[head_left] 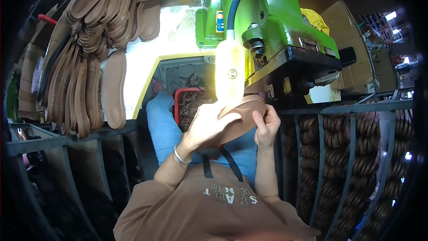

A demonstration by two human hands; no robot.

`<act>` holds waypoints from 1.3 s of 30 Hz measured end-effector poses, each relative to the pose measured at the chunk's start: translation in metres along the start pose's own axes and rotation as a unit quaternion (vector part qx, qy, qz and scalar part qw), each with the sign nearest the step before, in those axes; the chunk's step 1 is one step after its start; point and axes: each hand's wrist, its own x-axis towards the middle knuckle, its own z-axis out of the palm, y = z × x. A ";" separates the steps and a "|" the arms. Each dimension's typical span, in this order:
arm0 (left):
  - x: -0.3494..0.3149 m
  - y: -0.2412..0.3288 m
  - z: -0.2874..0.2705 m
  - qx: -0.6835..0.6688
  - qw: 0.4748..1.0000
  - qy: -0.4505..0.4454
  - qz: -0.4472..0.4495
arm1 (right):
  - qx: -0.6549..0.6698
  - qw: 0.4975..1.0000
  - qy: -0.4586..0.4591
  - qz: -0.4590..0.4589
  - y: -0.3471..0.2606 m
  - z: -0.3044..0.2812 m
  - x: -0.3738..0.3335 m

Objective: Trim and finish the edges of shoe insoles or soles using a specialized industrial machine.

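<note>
Between my two hands is a brown shoe sole [238, 127], tilted, with its patterned face toward me. My left hand [209, 124] grips its left side, the fingers partly washed out by the bright lamp. At its right edge, my right hand [267, 127] pinches the rim between thumb and fingers. The glowing lamp [230, 73] hangs right above the sole on a blue flexible neck. Just beyond stands a green machine [285, 22] with a dark, oily head [292, 67].
Stacked brown soles [100, 31] fill the worktable's left side, with one sole [115, 90] lying flat nearby. A red bin [177, 102] of brown scraps sits below the table, by my legs. Metal racks [352, 151] packed with soles stand right; another rack [67, 165] stands left.
</note>
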 end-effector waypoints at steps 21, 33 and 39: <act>-0.042 0.006 -0.036 -0.010 0.983 0.096 -0.159 | 0.151 0.988 -0.013 0.026 0.010 0.041 0.000; 0.013 0.010 0.033 -0.119 0.988 0.072 -0.063 | -0.045 0.993 -0.076 0.073 0.019 -0.011 -0.054; 0.002 -0.005 0.047 -0.148 0.982 0.089 -0.081 | -0.073 0.942 -0.112 0.307 0.024 -0.076 -0.130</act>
